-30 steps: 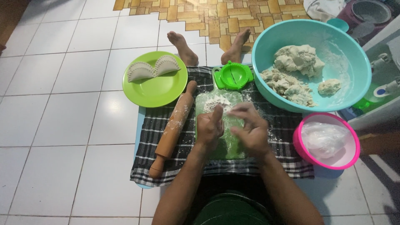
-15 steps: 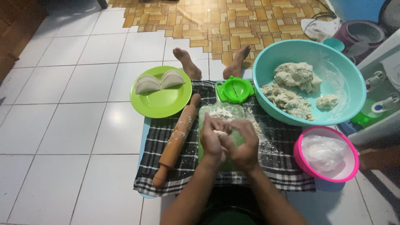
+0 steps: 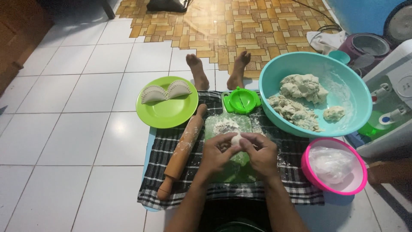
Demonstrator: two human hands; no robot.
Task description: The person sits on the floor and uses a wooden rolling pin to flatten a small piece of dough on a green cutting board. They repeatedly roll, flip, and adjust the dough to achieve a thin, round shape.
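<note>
My left hand (image 3: 218, 153) and my right hand (image 3: 260, 153) meet over a floured green cutting board (image 3: 228, 129), both pinching a small white dough piece (image 3: 236, 138). A wooden rolling pin (image 3: 183, 149) lies to the left of the board on a black-and-white checked cloth (image 3: 296, 178). A green dumpling press (image 3: 241, 101) sits at the board's far end. The big teal bowl (image 3: 274, 77) at the right holds lumps of dough (image 3: 303, 87).
A green plate (image 3: 167, 114) at the left carries two shaped dumplings (image 3: 165, 91). A pink bowl (image 3: 310, 172) with a white plastic bag stands at the right. My bare feet (image 3: 218, 71) rest beyond the cloth. White floor tiles spread to the left; appliances crowd the right.
My hands came together from flat on the board and lifted a small dough piece between them. The camera view tilted up, showing more of the floor ahead.
</note>
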